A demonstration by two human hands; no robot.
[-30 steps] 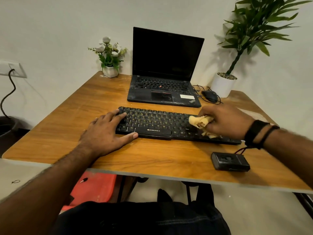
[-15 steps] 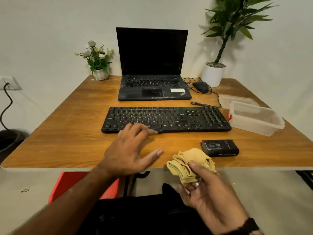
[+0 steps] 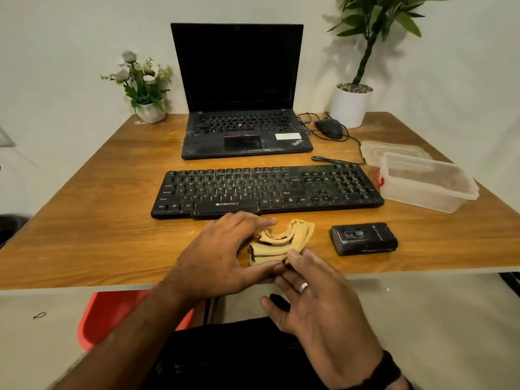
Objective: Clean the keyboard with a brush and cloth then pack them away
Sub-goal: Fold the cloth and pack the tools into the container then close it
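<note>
A crumpled yellow cloth point(image 3: 281, 243) is held just above the wooden table's point(image 3: 98, 220) near edge, in front of the black keyboard point(image 3: 267, 190). My left hand point(image 3: 219, 257) grips the cloth's left side between thumb and fingers. My right hand point(image 3: 315, 302) pinches its lower right corner with thumb and fingertips, palm turned up, a ring on one finger. The keyboard lies flat mid-table with nothing on it. I see no brush.
An open black laptop point(image 3: 242, 108) stands behind the keyboard. A clear plastic box point(image 3: 427, 184) and its lid point(image 3: 394, 152) sit at the right. A small black device point(image 3: 364, 239) lies right of the cloth. A mouse point(image 3: 329, 128), a plant pot point(image 3: 350, 105) and a flower pot point(image 3: 150, 111) stand at the back.
My right hand lifted the cloth off the keyboard and drew it back to the table's near edge. My left hand left the keyboard and now grips the cloth too.
</note>
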